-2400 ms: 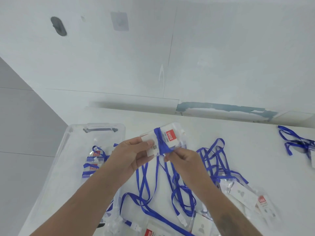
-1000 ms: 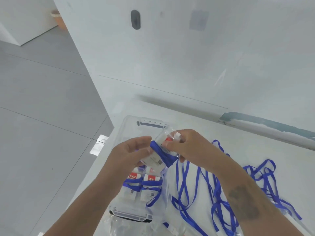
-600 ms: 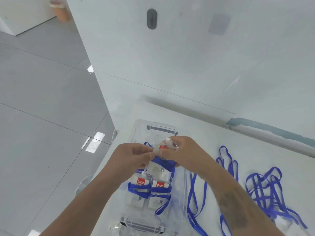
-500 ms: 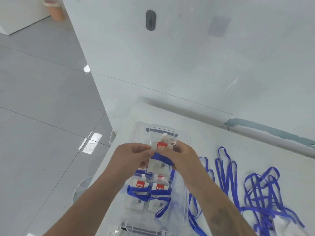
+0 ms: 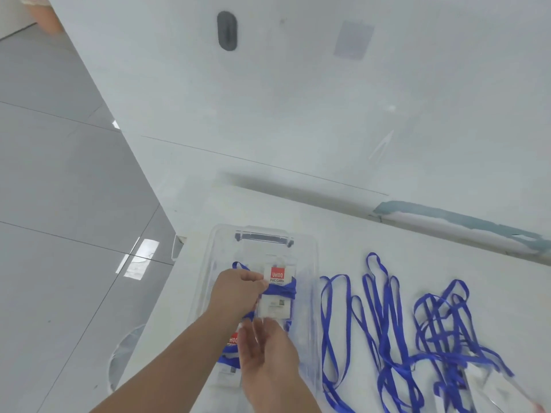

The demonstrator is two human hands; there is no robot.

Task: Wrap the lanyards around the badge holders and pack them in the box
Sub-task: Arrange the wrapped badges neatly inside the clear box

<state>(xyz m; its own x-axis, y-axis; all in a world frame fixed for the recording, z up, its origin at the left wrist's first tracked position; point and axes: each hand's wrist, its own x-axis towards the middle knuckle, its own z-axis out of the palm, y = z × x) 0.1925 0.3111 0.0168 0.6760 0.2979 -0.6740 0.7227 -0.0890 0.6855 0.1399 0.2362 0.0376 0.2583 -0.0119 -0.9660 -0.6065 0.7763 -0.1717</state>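
Our left hand pinches the wrapped badge holder by its left edge, just beyond our fingertips, low inside the clear box. Our right hand hovers just below it, fingers relaxed, holding nothing. We judge it light, slick and flexible, the lanyard soft; best gripped across the wrap.
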